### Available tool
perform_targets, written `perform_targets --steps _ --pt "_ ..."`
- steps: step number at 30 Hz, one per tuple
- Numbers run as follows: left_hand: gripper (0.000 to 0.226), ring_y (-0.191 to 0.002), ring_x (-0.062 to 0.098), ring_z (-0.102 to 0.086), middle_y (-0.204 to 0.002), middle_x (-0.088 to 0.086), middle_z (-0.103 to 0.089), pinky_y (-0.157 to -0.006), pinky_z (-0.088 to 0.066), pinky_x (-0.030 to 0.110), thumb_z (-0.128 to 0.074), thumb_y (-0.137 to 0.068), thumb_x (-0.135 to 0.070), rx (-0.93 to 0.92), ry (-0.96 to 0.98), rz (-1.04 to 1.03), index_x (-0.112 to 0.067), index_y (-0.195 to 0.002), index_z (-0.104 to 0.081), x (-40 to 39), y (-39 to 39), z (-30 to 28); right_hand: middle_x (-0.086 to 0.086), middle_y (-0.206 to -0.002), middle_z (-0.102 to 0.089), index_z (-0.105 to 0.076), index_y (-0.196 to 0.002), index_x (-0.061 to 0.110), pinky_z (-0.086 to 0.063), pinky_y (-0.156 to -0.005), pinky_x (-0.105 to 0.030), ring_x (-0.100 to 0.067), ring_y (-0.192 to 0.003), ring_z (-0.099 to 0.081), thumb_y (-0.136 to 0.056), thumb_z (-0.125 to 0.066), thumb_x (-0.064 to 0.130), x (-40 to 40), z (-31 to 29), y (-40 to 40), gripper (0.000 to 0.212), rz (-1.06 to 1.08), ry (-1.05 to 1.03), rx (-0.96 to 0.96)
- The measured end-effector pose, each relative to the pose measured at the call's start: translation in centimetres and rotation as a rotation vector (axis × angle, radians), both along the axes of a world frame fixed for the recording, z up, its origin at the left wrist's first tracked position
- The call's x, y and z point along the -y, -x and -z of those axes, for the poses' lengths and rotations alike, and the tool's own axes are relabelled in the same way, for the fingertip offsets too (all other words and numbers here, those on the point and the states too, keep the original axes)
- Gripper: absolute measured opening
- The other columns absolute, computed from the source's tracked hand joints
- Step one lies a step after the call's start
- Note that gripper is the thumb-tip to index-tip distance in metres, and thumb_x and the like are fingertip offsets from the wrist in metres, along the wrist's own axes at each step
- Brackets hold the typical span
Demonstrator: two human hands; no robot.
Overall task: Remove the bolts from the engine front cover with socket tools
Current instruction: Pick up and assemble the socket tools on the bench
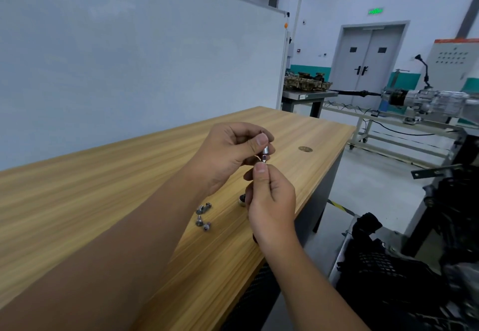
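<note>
Above the wooden table point(103, 188), my left hand point(228, 154) pinches a small silver socket point(265, 150) between thumb and fingers. My right hand point(272, 201) is just below it, its thumb and fingers pinching the lower end of the same piece, where a small part sticks out; whether that part is a bolt is hidden by my fingertips. Several loose silver bolts point(203, 216) lie on the table under my left wrist. Another silver socket point(241, 199) sits on the table, half hidden behind my right hand.
The table's right edge runs close to my right arm; beyond it stands dark engine hardware on a stand point(427, 253). A whiteboard point(129, 58) backs the table. A gearbox on a frame point(427, 102) and an engine part on a grey bench point(305, 83) stand further back.
</note>
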State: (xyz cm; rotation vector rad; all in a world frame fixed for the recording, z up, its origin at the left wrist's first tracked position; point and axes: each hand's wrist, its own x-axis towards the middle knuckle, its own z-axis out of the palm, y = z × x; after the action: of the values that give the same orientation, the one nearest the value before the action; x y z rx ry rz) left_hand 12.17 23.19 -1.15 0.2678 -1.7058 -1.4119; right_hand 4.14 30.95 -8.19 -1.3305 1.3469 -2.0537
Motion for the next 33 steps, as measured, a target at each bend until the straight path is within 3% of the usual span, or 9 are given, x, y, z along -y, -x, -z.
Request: perform_targets --steps 5,11,14,18,22,25,28,31,33 --pt "0.011 -0.086 0.021 -0.072 -0.085 0.011 -0.076 -0.073 -0.057 0.028 -0.066 -0.093 -0.014 0.036 0.029 0.037 -0.015 -0.093 -0.077 0.1 -0.7 -0.2 0.004 -0.050 -0.046 -0.064 -0.076 0.024 -0.040 -0.051 -0.037 -0.011 -0.045 -0.040 -0.102 -0.045 0.047 -0.2 -0.1 0.1 0.039 -0.039 -0.009 0.036" --pt "0.010 -0.078 0.020 -0.071 -0.083 0.013 -0.075 -0.066 -0.056 0.028 -0.064 -0.096 -0.006 0.086 0.123 -0.002 -0.006 -0.096 -0.073 -0.1 -0.5 -0.4 0.004 -0.051 -0.049 -0.064 -0.073 0.027 -0.041 -0.053 -0.037 -0.013 -0.048 -0.043 -0.099 -0.047 0.049 0.0 0.0 0.1 0.038 -0.048 0.002 0.039" --pt "0.010 -0.074 0.016 -0.070 -0.081 0.012 -0.074 -0.064 -0.055 0.024 -0.062 -0.096 -0.002 0.113 0.164 0.017 -0.003 -0.095 -0.071 -0.5 -0.3 -0.7 0.004 -0.055 -0.053 -0.064 -0.072 0.031 -0.039 -0.056 -0.034 -0.014 -0.051 -0.046 -0.094 -0.048 0.057 0.0 0.2 0.2 0.038 -0.044 0.006 0.050" --pt "0.011 -0.075 0.016 -0.069 -0.080 0.010 -0.074 -0.065 -0.055 0.025 -0.062 -0.096 -0.002 0.158 0.240 0.016 -0.006 -0.094 -0.072 -0.5 -0.1 -0.7 0.005 -0.061 -0.055 -0.063 -0.066 0.032 -0.035 -0.055 -0.026 -0.014 -0.056 -0.050 -0.094 -0.049 0.054 0.1 0.3 0.5 0.038 -0.064 0.003 0.075" --pt "0.009 -0.078 0.020 -0.069 -0.079 0.009 -0.074 -0.069 -0.057 0.030 -0.064 -0.094 -0.009 0.121 0.161 0.072 -0.009 -0.092 -0.073 -0.2 0.1 -0.1 0.000 -0.063 -0.059 -0.065 -0.073 0.019 -0.040 -0.045 -0.027 -0.015 -0.050 -0.052 -0.096 -0.046 0.060 -0.3 1.4 1.1 0.050 -0.120 0.005 0.106" --pt "0.013 -0.077 0.022 -0.069 -0.081 0.012 -0.073 -0.069 -0.057 0.034 -0.063 -0.096 -0.014 0.179 0.087 0.116 -0.005 -0.096 -0.072 0.1 0.0 0.8 -0.001 -0.068 -0.063 -0.066 -0.080 0.010 -0.048 -0.056 -0.031 -0.015 -0.060 -0.058 -0.103 -0.048 0.047 -0.2 2.0 2.6 0.046 0.065 -0.022 0.225" --pt "0.015 -0.071 0.023 -0.071 -0.083 0.014 -0.074 -0.059 -0.057 0.030 -0.063 -0.098 -0.013 0.331 0.083 0.096 0.000 -0.098 -0.072 -0.6 0.2 2.2 0.009 -0.064 -0.066 -0.066 -0.071 0.025 -0.049 -0.061 -0.028 -0.005 -0.061 -0.060 -0.100 -0.065 0.027 0.7 2.2 4.9 0.029 0.290 -0.136 0.067" --pt "0.015 -0.066 0.025 -0.066 -0.076 0.011 -0.069 -0.049 -0.054 0.031 -0.059 -0.100 -0.012 0.234 -0.074 0.004 -0.002 -0.095 -0.069 -0.9 0.4 1.9 0.013 -0.067 -0.067 -0.066 -0.073 0.029 -0.042 -0.053 -0.008 0.008 -0.064 -0.060 -0.095 -0.070 0.023 1.6 2.3 5.9 0.024 0.273 -0.269 -0.175" --pt "0.016 -0.064 0.024 -0.062 -0.074 0.009 -0.066 -0.048 -0.052 0.029 -0.056 -0.102 -0.011 0.154 -0.109 -0.053 -0.004 -0.093 -0.067 -0.3 0.0 0.6 0.015 -0.073 -0.068 -0.068 -0.076 0.031 -0.044 -0.059 -0.012 0.011 -0.075 -0.061 -0.094 -0.070 0.023 1.9 2.3 6.0 0.019 0.282 -0.350 -0.241"
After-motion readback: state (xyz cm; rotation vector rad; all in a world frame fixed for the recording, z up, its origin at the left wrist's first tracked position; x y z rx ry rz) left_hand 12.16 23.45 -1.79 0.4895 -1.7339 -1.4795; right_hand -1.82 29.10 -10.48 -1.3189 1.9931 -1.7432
